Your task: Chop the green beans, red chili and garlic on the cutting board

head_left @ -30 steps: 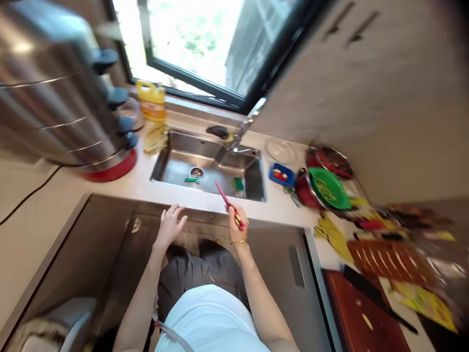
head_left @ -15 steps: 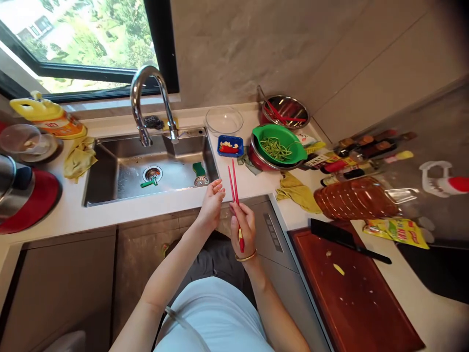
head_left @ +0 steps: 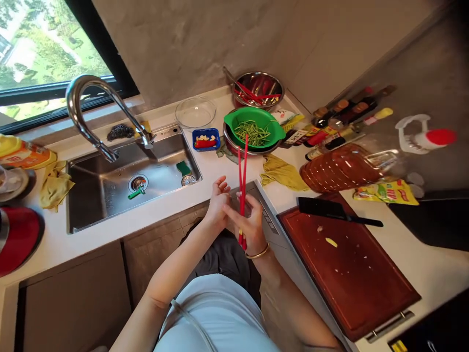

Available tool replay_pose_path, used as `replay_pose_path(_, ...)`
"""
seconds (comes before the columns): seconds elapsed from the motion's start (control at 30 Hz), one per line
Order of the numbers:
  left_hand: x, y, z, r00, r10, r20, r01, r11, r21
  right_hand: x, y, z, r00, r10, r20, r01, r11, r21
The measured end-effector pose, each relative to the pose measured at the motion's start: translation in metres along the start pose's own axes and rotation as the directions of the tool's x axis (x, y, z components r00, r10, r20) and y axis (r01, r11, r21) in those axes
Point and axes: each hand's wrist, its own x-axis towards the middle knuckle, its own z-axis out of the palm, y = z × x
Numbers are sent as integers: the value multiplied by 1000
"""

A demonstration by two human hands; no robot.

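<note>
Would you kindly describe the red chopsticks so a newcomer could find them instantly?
From the steel sink, look right to the green bowl, then down to the right hand. It holds the red chopsticks, thin ends toward that bowl. Unlike the red things lying in the metal bowl, these are held.

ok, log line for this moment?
right hand: holding red chopsticks | left hand: close by, no item visible | counter: green bowl of greens, black knife on brown board
</note>
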Motion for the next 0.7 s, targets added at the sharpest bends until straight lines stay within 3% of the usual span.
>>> replay_pose_path(0.07,3,-2,6,999,-33,9,33,999,37,-3,3,-2,999,-20,50,23,998,-51)
replay_pose_path(0.17,4,-3,9,992,-117,51,110,985,130,-4,13,-13,993,-63,-97,48,987,-156)
replay_pose_path(0.23,6,-7,1,954,-188,234,125,957,262,-6,23,-33,963,-117,-243,57,969,-240)
replay_pose_path(0.3,14,-15,-18,854,-264,447,31,885,464,-18,34,-60,928,-150,-340,39,949,-312)
replay_pose_path(0.33,21,-20,-30,834,-287,471,-75,787,612,-28,41,-73,914,-143,-380,11,944,-329)
replay_pose_path(0.37,29,-26,-42,844,-280,457,-214,605,767,-43,47,-84,893,-122,-433,-31,944,-329)
replay_pose_path(0.4,38,-33,-54,858,-253,448,-349,353,868,-59,54,-93,866,-89,-493,-82,946,-315)
replay_pose_path(0.43,47,-40,-65,866,-225,447,-438,93,894,-77,62,-100,828,-52,-558,-138,946,-293)
replay_pose_path(0.47,54,-46,-73,850,-263,457,-497,-109,861,-96,69,-104,779,-17,-626,-196,943,-270)
replay_pose_path(0.5,60,-53,-77,829,-325,456,-538,-236,809,-115,76,-108,722,10,-692,-251,935,-249)
replay_pose_path(0.53,65,-59,-78,802,-387,455,-578,-307,756,-133,83,-110,662,29,-749,-300,926,-230)
replay_pose_path(0.6,67,-70,-70,744,-462,483,-655,-362,663,-164,95,-115,554,57,-831,-380,905,-192)
replay_pose_path(0.7,58,-87,-42,677,-438,592,-736,-410,538,-198,111,-131,444,37,-895,-434,883,-179)
